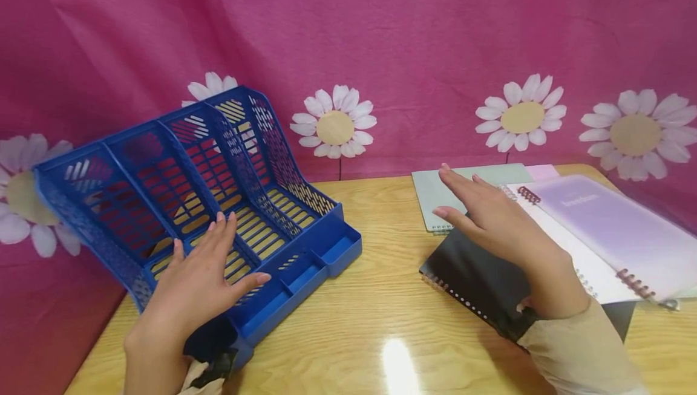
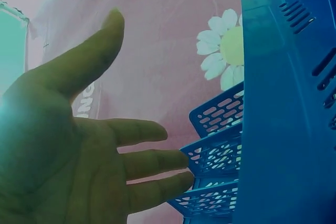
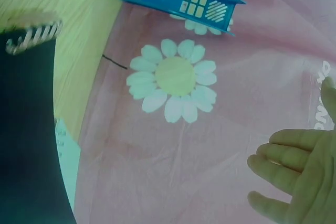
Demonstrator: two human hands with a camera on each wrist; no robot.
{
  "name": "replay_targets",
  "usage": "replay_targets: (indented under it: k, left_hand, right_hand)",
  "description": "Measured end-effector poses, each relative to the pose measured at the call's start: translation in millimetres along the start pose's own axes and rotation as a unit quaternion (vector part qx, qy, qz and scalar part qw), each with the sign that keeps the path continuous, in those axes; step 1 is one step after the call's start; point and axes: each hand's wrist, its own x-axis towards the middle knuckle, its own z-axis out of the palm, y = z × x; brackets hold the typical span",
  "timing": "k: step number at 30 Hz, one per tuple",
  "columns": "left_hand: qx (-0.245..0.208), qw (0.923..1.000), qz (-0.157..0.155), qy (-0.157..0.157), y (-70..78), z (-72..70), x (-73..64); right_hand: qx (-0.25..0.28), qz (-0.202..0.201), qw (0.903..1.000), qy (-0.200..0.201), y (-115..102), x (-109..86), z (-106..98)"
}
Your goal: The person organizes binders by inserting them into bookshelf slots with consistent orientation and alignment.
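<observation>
A blue plastic file rack (image 1: 305,262) with upright slotted dividers and a shallow front tray stands at the left of the wooden table. My left hand (image 1: 190,286) is held over its front left part, fingers spread and straight, holding nothing; in the left wrist view the palm (image 2: 63,161) faces the camera beside the rack (image 2: 283,129). Over a black spiral notebook (image 1: 479,274) on the right, my right hand (image 1: 495,219) is raised with straight fingers and nothing in it. The right wrist view shows that hand (image 3: 299,166) apart from the black notebook (image 3: 26,129).
Under and behind the right hand lie a pale green notebook (image 1: 435,195), white spiral pages (image 1: 566,244) and a purple-covered spiral notebook (image 1: 599,213). A pink cloth (image 1: 414,50) with white daisies hangs behind the wooden table (image 1: 370,310).
</observation>
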Motion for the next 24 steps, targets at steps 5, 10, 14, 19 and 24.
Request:
replay_targets:
  k: [5, 10, 14, 19, 24]
  left_hand:
    - [0.000, 0.9999, -0.005, -0.011, -1.9, 0.9, -1.6]
    - [0.004, 0.9999, -0.009, -0.014, -4.1, 0.2, -3.4]
    - [0.011, 0.9998, -0.016, -0.001, -10.1, 0.8, -7.3]
    - [0.014, 0.9996, -0.019, 0.014, -22.8, 4.3, -14.5]
    - [0.016, 0.9995, -0.026, 0.008, -37.3, 6.3, -22.0]
  right_hand:
    - [0.014, 0.004, 0.9998, -0.014, -4.2, 8.8, 7.7]
    - [0.021, -0.004, 0.9994, -0.028, -10.6, 17.8, 11.6]
    - [0.027, -0.009, 0.9987, -0.042, -17.3, 24.8, 14.8]
    - [0.021, -0.013, 0.9987, -0.046, -22.2, 30.6, 19.3]
    - [0.020, -0.024, 0.9987, -0.040, -24.1, 35.7, 24.8]
